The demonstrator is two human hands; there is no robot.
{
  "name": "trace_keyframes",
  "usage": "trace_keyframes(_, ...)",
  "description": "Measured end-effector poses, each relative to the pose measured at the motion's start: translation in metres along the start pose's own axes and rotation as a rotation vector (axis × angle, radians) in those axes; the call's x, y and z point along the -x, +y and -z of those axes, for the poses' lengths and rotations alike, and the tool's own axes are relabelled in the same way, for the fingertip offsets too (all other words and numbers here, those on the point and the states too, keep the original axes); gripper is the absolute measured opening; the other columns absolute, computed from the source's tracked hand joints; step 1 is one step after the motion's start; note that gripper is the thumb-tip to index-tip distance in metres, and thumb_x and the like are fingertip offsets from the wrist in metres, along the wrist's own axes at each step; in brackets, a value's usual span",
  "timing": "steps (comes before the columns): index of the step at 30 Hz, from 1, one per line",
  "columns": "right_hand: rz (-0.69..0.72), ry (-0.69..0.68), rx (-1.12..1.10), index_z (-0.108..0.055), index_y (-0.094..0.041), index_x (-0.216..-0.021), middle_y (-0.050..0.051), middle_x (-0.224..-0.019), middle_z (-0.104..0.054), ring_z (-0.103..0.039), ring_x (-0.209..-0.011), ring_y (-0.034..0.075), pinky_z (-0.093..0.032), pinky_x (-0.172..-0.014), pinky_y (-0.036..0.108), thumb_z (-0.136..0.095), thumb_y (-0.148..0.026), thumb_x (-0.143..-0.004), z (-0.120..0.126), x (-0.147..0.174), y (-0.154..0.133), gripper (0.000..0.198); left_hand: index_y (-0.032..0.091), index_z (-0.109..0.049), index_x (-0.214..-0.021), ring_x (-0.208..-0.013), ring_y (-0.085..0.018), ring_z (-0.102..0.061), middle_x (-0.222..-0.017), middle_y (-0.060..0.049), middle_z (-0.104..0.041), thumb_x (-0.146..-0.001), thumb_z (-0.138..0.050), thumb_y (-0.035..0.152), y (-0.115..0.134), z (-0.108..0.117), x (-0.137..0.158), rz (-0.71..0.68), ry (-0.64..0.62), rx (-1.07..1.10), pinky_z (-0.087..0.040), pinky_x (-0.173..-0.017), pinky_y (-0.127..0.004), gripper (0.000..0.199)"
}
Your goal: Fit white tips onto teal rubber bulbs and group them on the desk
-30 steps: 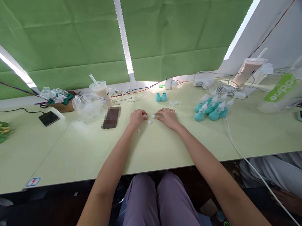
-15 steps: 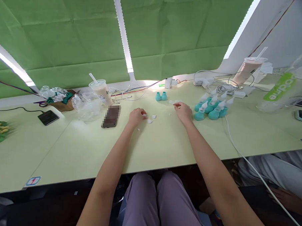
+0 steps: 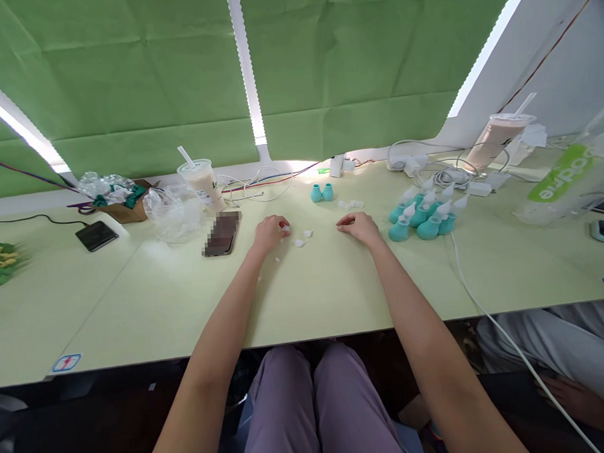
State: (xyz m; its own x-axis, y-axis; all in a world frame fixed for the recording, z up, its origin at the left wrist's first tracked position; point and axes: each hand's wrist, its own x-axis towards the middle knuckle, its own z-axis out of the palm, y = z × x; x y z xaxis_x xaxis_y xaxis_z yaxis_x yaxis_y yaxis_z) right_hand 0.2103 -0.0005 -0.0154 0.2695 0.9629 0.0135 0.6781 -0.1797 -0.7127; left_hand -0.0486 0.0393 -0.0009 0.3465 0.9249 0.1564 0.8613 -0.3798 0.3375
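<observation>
My left hand (image 3: 269, 234) rests on the table, fingers curled around a small white plastic piece (image 3: 285, 229) that they partly cover. Just right of it lie two small white nozzle tips (image 3: 299, 242). My right hand (image 3: 361, 228) is low over the tabletop, its fingers stretched leftward with nothing visible in them. Behind that hand is a short row of translucent white pieces (image 3: 352, 204). Two teal rubber bulbs (image 3: 321, 193) without tips stand farther back. To the right, several teal bulbs with clear nozzles (image 3: 423, 214) are grouped together.
A phone (image 3: 223, 234), a crumpled plastic bag (image 3: 175, 215) and a drink cup (image 3: 203, 184) are on the left. White cables (image 3: 452, 176), another cup (image 3: 497, 141) and a large plastic bag (image 3: 563, 182) occupy the right. Another person's leg (image 3: 567, 348) shows at lower right.
My right hand has moved left and slightly toward me from the translucent pieces, now more in view. My left hand has shifted slightly left.
</observation>
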Motion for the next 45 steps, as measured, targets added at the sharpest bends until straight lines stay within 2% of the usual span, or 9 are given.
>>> trace_keyframes(6,0.001,0.051,-0.063,-0.071,-0.022,-0.085,-0.001,-0.085,-0.070,-0.061,-0.085,0.015,-0.044,-0.074,0.026,-0.066,-0.016,-0.066,-0.001,0.000,0.001,0.021,0.023,-0.062,-0.099,-0.094,-0.020,-0.054,-0.099,-0.003,-0.063,-0.076,-0.061,0.027,0.005,0.002,0.002,-0.007,-0.020,-0.021,-0.039,-0.074,-0.028,0.023)
trace_keyframes(11,-0.027,0.064,-0.150,-0.070,-0.022,-0.086,-0.001,-0.086,-0.069,-0.061,-0.087,0.016,-0.044,-0.078,0.027,-0.063,-0.018,-0.067,-0.003,-0.006,0.006,0.021,0.024,-0.060,-0.104,-0.102,-0.023,-0.051,-0.105,-0.004,-0.062,-0.076,-0.064,0.030,0.010,0.004,0.004,-0.040,0.051,-0.062,-0.036,-0.084,-0.033,0.029)
trace_keyframes(16,-0.060,0.207,-0.171,-0.065,-0.019,-0.102,0.005,-0.091,-0.066,-0.058,-0.088,0.019,-0.043,-0.081,0.031,-0.048,-0.015,-0.075,-0.009,-0.017,0.014,0.032,0.024,-0.062,-0.097,-0.101,-0.021,-0.052,-0.104,-0.004,-0.062,-0.083,-0.055,0.030,0.012,0.007,0.005,-0.045,0.153,-0.037,-0.035,-0.085,-0.033,0.018)
trace_keyframes(23,0.067,0.346,-0.037,-0.064,-0.014,-0.093,0.013,-0.102,-0.054,-0.052,-0.098,0.022,-0.037,-0.093,0.036,-0.031,-0.007,-0.078,-0.021,-0.020,0.018,0.036,0.022,-0.062,-0.088,-0.093,-0.019,-0.053,-0.095,-0.004,-0.064,-0.088,-0.043,0.026,0.016,0.010,0.005,-0.061,0.267,-0.023,-0.034,-0.080,-0.032,0.020)
trace_keyframes(28,0.198,0.369,0.096,-0.056,-0.014,-0.102,0.012,-0.104,-0.049,-0.053,-0.089,0.021,-0.040,-0.084,0.034,-0.032,-0.009,-0.080,-0.028,-0.012,0.009,0.032,0.021,-0.062,-0.087,-0.089,-0.018,-0.053,-0.091,-0.003,-0.064,-0.088,-0.042,0.024,0.017,0.011,0.008,-0.065,0.278,-0.032,-0.033,-0.079,-0.032,0.020)
trace_keyframes(32,0.255,0.314,0.410,-0.048,-0.014,-0.119,0.015,-0.105,-0.051,-0.055,-0.079,0.020,-0.041,-0.073,0.032,-0.024,-0.005,-0.085,-0.017,-0.016,-0.003,0.042,0.021,-0.061,-0.086,-0.089,-0.018,-0.053,-0.089,-0.003,-0.065,-0.088,-0.042,0.024,0.017,0.011,0.009,-0.082,0.285,-0.040,-0.033,-0.079,-0.032,0.020)
trace_keyframes(35,0.232,0.217,0.572,-0.050,-0.013,-0.118,0.018,-0.106,-0.054,-0.058,-0.085,0.023,-0.041,-0.073,0.034,-0.023,-0.003,-0.085,-0.005,-0.027,-0.012,0.044,0.021,-0.061,-0.085,-0.088,-0.018,-0.054,-0.088,-0.003,-0.065,-0.088,-0.042,0.023,0.018,0.011,0.010,-0.089,0.283,-0.052,-0.034,-0.078,-0.032,0.020)
trace_keyframes(40,0.233,0.078,0.610,-0.062,-0.012,-0.094,0.017,-0.091,-0.062,-0.060,-0.085,0.024,-0.043,-0.072,0.033,-0.035,-0.002,-0.082,0.001,-0.043,-0.017,0.031,0.021,-0.061,-0.086,-0.090,-0.018,-0.054,-0.089,-0.003,-0.065,-0.088,-0.041,0.023,0.017,0.010,0.010,-0.089,0.259,-0.080,-0.034,-0.078,-0.032,0.020)
trace_keyframes(45,0.259,0.087,0.560,-0.059,-0.015,-0.104,0.013,-0.093,-0.064,-0.061,-0.085,0.022,-0.043,-0.070,0.029,-0.036,-0.005,-0.084,-0.006,-0.039,-0.027,0.032,0.021,-0.062,-0.085,-0.090,-0.019,-0.055,-0.089,-0.004,-0.066,-0.088,-0.042,0.024,0.015,0.007,0.010,-0.096,0.263,-0.041,-0.036,-0.081,-0.034,0.020)
